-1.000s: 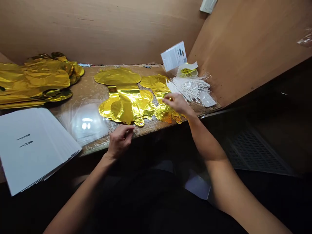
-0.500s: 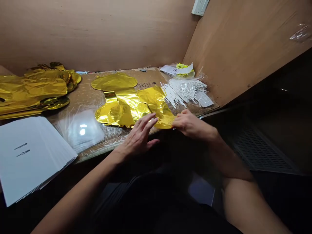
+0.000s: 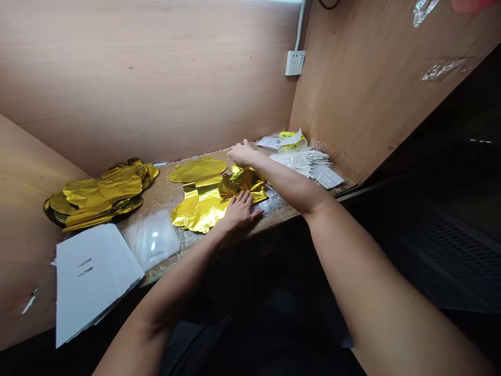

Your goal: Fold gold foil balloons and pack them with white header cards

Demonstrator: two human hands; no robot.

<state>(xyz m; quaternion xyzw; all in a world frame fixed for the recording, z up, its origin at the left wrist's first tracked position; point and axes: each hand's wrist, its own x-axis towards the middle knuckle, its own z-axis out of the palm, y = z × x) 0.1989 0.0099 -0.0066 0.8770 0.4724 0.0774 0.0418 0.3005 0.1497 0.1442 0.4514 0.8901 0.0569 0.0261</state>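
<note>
Gold foil [image 3: 199,209] is lying mid-bench [image 3: 276,209], its left part spreading flat, its right part bunching and creasing. 2 hands are showing. Left hand [image 3: 239,210] is resting palm-down on the foil's near right edge, fingers spreading, grip open. Right hand [image 3: 243,154] is reaching past the foil's far right side, fingers partly bending; cannot tell whether they are holding anything.

Print: 1 white card [image 3: 270,141], far right, is showing dark printing, too small to read. 1 yellow wrapper [image 3: 289,140] is lying just beside it. 1 paper stack [image 3: 96,279], near left, is bearing 2 dark marks on top.

Counts: 1 foil pile [image 3: 104,190], left, layers overlapping beyond counting. Clear bags [image 3: 154,240] are fanning between paper and foil, number unclear. White sticks [image 3: 301,162] are heaping at right, too tangled to count. 1 socket [image 3: 295,62] is sitting on the far wall.
</note>
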